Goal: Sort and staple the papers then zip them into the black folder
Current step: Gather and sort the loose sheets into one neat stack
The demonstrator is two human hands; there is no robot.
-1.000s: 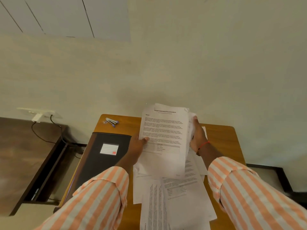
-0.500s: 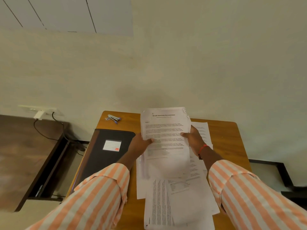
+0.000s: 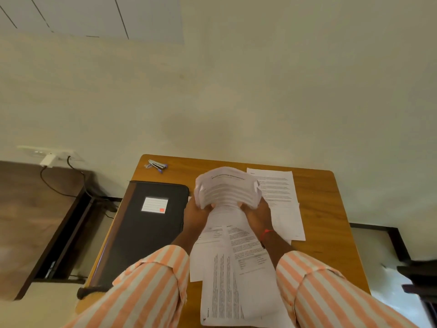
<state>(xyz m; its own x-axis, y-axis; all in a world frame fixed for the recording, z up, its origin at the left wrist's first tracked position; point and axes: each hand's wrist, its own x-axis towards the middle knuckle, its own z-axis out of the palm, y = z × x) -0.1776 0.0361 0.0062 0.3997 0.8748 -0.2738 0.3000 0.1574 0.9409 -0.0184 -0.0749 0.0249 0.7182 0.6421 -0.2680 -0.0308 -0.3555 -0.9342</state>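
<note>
Both my hands hold one sheaf of printed papers above the middle of the wooden table; its top edge curls back toward me and looks blurred. My left hand grips its left side, my right hand its right side. Loose printed sheets lie on the table under my arms, and another sheet lies to the right of the sheaf. The black folder, zipped shut with a white label, lies flat on the table's left part. A small stapler rests at the far left corner.
A pale wall stands right behind the table. To the left is a dark wooden side shelf with a wall socket and a black cable above it. A dark object shows at the right edge.
The sheaf, held upright and flat before, has come lower toward the table and its top now bends over. My hands have shifted to its lower sides. A sheet to the right has come into view.
</note>
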